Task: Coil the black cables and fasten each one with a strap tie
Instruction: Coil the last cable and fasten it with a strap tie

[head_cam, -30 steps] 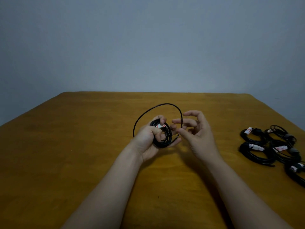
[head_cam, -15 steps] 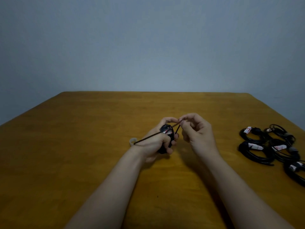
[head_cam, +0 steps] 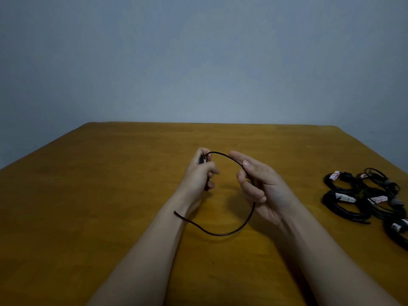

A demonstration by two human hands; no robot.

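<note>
Black cable [head_cam: 220, 234] arcs over the wooden table [head_cam: 110, 195] between both hands | left hand [head_cam: 196, 175] grips its coiled part | right hand [head_cam: 265, 186] pinches the loose strand, its tail ending beside the left forearm | bundled cables [head_cam: 344, 204] lie at far right.

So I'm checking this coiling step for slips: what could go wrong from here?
1. The left hand grips the wound part of the black cable, mostly hidden in the fist; a looser grip could let the turns spring open.
2. The right hand pinches the free run at one spot, so the next loop may come out wider than the others.
3. The free end lies by the left forearm and could snag there when drawn in.
</note>
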